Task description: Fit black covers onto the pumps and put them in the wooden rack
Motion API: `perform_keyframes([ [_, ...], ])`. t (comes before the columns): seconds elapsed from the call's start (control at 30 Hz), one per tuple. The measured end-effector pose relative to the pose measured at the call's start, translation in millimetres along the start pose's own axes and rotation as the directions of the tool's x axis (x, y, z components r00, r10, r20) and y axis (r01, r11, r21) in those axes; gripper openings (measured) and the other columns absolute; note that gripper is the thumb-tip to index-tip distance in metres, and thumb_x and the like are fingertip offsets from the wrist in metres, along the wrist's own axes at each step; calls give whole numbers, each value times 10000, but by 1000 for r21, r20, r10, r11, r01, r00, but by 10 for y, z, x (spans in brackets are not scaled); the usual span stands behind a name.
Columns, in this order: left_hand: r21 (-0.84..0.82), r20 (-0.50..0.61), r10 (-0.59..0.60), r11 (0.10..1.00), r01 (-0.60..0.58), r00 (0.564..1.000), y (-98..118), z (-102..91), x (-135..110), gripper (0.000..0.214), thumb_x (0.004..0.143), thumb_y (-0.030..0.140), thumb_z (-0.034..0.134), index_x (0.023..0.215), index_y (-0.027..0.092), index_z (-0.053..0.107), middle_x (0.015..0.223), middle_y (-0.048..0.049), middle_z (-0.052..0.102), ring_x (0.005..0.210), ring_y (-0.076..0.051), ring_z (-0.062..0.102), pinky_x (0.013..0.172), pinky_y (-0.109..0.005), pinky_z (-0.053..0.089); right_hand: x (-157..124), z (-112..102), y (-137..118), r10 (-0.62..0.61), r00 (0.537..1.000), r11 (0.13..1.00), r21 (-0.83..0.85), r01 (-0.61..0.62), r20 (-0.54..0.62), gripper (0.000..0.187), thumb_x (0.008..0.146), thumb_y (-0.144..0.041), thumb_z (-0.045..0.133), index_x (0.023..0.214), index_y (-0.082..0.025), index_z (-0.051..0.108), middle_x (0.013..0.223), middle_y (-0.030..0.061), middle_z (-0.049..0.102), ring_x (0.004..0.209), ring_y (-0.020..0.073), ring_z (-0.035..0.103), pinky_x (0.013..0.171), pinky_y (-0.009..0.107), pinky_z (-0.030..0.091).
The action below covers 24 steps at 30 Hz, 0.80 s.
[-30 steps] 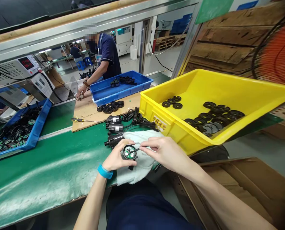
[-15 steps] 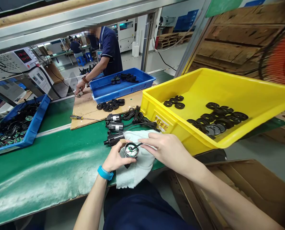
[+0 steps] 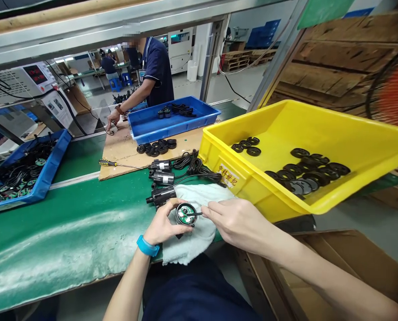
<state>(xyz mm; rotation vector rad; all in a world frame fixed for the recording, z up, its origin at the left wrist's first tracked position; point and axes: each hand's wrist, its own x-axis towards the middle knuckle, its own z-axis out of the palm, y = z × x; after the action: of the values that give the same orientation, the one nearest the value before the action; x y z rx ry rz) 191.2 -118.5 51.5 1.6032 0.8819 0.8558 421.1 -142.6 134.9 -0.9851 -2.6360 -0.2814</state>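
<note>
My left hand grips a small round pump body, its open end up, showing a green circuit board inside. My right hand pinches a thin black wire that leads onto that board. Both hands rest over a white cloth at the near edge of the green bench. Three more black pump units with coiled black cables lie just beyond the cloth.
A tilted yellow bin at the right holds several black round caps. A screwdriver and black rings lie on a board. Blue trays stand at the left and back. Another person works opposite. Cardboard box lower right.
The view shifted slightly. My right hand has slid a little closer to the pump, still holding the wire over the board; my left hand keeps its grip.
</note>
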Motion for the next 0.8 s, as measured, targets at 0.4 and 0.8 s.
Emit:
perform_keyframes([
  [0.4,-4,17,3,1000,-3,1000,-42,-21,4,631,687,322,898,1227,195,598,1239,-84,651,1186,-271,593,1069,-391,438,93,-21,68,282,927,860,363,-358,246,281,1002,-251,464,853,-190,695,729,28,702,639,158,622,613,272,405],
  [0.8,51,49,56,997,-59,997,1,3,-14,637,694,376,892,1241,214,610,1264,-87,656,1224,-294,581,1104,-423,415,2,73,-14,42,999,998,36,-43,9,292,986,-111,415,854,-123,674,674,41,603,596,154,520,580,296,334],
])
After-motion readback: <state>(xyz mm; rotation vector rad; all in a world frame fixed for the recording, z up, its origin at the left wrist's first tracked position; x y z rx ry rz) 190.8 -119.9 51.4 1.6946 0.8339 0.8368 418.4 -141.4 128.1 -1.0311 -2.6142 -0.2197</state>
